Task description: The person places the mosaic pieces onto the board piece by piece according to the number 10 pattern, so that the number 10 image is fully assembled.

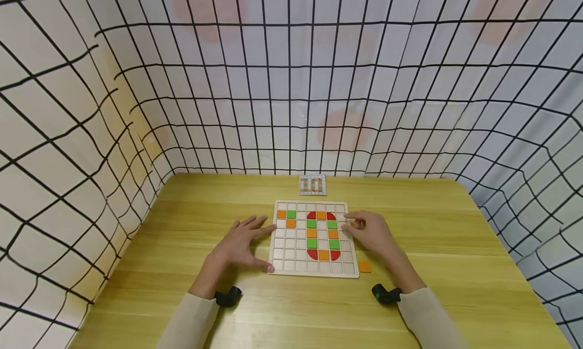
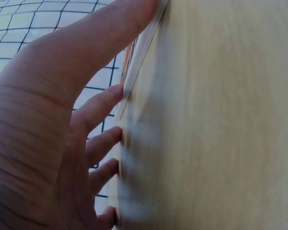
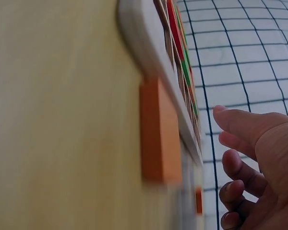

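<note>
A pale square grid board (image 1: 291, 265) lies on the table, carrying orange, green and red tiles. Red quarter-round tiles (image 1: 335, 255) mark the corners of an oblong ring on its right half. Two orange tiles and a green tile (image 1: 291, 214) sit at its upper left. My left hand (image 1: 237, 243) spreads its fingers, with the thumb and index finger touching the board's left edge. Over the right edge, my right hand (image 1: 371, 230) holds its thumb and index finger apart, the other fingers curled. Nothing shows between them. An orange tile (image 3: 161, 134) lies beside the board's lower right corner.
A small patterned card (image 1: 313, 185) lies behind the board near the table's back edge. Black-lined grid netting (image 1: 291, 86) surrounds the wooden table (image 1: 291, 313). In the right wrist view, another orange piece (image 3: 198, 201) appears farther along the board's side.
</note>
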### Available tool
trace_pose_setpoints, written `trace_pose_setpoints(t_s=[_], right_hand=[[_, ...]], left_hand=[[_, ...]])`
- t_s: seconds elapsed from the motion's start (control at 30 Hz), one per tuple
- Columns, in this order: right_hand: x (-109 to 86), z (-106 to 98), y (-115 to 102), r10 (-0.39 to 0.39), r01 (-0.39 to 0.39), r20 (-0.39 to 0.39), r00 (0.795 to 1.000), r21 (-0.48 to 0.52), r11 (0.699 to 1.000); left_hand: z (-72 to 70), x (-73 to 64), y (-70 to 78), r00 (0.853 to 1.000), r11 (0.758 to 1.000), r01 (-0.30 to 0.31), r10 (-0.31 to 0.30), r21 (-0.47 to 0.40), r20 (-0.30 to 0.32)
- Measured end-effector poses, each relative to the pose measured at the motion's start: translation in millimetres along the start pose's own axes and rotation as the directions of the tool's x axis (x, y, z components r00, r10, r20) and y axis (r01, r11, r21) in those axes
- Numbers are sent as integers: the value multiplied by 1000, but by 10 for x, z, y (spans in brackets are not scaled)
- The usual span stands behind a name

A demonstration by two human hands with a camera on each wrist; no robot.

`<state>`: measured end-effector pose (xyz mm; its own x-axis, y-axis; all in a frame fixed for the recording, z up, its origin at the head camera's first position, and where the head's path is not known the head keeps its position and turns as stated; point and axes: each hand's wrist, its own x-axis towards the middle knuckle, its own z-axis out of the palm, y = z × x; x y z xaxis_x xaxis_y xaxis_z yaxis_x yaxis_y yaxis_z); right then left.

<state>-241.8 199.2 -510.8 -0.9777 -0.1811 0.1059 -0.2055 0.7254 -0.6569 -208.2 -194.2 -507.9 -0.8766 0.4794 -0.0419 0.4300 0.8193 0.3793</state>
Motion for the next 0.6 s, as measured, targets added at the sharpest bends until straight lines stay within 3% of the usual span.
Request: trace_pose_setpoints(t_s=[0.33,0.6], right_hand=[[-338,-359,335,-26,29,49,998,-49,998],[-529,-575,632,-100,105,95,990,-50,993]], left_hand=[[0,4,12,1000,1000,-5,5,8,2],[-27,-9,37,1000,1000,-2,2,-1,7]])
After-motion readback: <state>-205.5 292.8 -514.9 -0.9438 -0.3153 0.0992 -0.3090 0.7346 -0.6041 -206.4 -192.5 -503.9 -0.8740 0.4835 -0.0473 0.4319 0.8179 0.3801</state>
